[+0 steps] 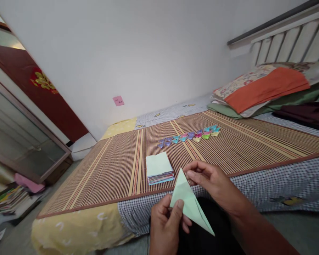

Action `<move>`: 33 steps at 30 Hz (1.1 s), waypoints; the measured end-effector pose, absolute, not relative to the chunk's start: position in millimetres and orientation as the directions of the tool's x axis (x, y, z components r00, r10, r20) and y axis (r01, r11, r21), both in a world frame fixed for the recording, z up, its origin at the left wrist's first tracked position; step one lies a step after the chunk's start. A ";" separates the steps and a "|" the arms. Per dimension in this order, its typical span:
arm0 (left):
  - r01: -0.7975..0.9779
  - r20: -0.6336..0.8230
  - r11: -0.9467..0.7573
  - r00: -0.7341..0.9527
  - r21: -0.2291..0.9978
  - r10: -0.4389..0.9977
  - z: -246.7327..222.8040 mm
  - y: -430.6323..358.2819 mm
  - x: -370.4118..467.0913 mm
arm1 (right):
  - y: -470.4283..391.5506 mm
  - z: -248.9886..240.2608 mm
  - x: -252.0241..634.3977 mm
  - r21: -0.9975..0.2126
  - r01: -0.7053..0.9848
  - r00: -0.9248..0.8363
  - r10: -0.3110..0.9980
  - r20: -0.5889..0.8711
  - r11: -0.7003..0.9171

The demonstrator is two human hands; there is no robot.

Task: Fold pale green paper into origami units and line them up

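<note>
A pale green sheet of origami paper, folded into a triangle with layered edges at its lower right, is held over my lap. My left hand pinches its left side, thumb on top and fingers underneath. At the upper point of the triangle, my right hand has its thumb and index finger closed together against the edge. A stack of coloured paper, pale green on top, lies on the mat just beyond my left hand. Farther back, several small folded paper pieces in purple, blue, pink, green and yellow stand in two rows.
A striped bamboo mat covers the bed, over checked and yellow sheets. Pillows and dark cloth lie at the right by the headboard. A pink note is on the wall. A glass-fronted cabinet stands at left.
</note>
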State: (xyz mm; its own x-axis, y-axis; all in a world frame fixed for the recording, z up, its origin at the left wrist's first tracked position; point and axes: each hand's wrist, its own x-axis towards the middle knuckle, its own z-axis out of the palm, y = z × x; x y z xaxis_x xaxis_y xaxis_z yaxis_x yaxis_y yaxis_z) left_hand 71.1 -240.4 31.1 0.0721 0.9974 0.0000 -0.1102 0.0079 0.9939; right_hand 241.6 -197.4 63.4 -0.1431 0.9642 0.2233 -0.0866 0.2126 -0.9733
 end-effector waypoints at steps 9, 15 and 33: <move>-0.124 0.022 -0.026 -0.038 0.992 0.999 28.6 -230.1 67.4 | -213.9 40.0 222.9 -0.978 -0.203 -0.342 0.932 0.116 0.047; -0.032 0.152 -0.153 -0.046 0.988 0.987 28.6 -239.1 61.5 | -212.5 41.0 228.7 -0.987 -0.121 -0.324 0.936 0.136 0.101; 0.097 0.175 -0.186 0.117 0.978 0.978 38.6 -211.2 69.6 | -192.2 71.6 219.4 -0.971 0.048 -0.219 0.951 0.218 0.234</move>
